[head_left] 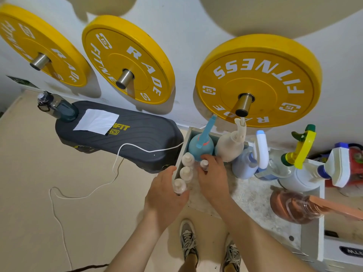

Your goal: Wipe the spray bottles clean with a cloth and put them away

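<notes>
A shallow white tray on the floor holds several spray bottles. My left hand grips a small clear bottle at the tray's near left corner. My right hand closes around another small clear bottle in the tray. Two more small clear bottles stand in a row along the left wall. Behind them are a blue spray bottle and a cream one. A white cloth lies flat on the dark step platform to the left.
More sprayers stand at the tray's right: a blue-white one, a yellow-green trigger bottle, a white trigger bottle, and an orange bottle lying down. Yellow weight plates hang on the wall. A white cable crosses the floor. My shoes are below.
</notes>
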Action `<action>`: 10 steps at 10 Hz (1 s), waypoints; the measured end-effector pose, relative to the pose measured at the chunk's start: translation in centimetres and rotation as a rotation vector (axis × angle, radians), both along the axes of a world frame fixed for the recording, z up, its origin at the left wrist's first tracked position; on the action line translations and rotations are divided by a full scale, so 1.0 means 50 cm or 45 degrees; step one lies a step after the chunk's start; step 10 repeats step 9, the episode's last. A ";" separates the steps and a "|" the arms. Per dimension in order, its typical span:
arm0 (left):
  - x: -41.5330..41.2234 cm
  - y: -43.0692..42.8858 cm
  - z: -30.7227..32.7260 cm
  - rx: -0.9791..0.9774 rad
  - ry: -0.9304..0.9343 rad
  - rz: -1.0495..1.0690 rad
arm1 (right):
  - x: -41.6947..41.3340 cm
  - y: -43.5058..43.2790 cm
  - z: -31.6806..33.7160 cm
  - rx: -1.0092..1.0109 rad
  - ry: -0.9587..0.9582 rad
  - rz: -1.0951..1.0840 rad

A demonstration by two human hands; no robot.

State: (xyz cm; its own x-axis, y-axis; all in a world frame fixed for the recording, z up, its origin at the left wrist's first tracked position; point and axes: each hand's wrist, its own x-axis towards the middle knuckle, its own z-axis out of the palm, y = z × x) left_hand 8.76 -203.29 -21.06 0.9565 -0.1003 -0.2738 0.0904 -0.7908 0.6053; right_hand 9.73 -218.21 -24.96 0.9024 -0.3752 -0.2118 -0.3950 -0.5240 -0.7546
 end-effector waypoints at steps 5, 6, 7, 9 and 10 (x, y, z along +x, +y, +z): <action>0.047 -0.070 0.045 0.594 -0.009 -0.103 | 0.005 0.017 -0.017 0.130 0.000 -0.153; 0.052 -0.069 0.048 0.525 0.028 -0.053 | 0.004 0.019 -0.019 0.128 0.010 -0.149; 0.055 -0.072 0.043 0.464 0.064 -0.050 | 0.006 0.016 -0.016 0.145 0.081 -0.117; 0.054 -0.053 0.030 0.287 0.047 -0.023 | 0.016 0.007 -0.015 0.083 0.246 -0.077; 0.054 -0.053 0.030 0.287 0.047 -0.023 | 0.016 0.007 -0.015 0.083 0.246 -0.077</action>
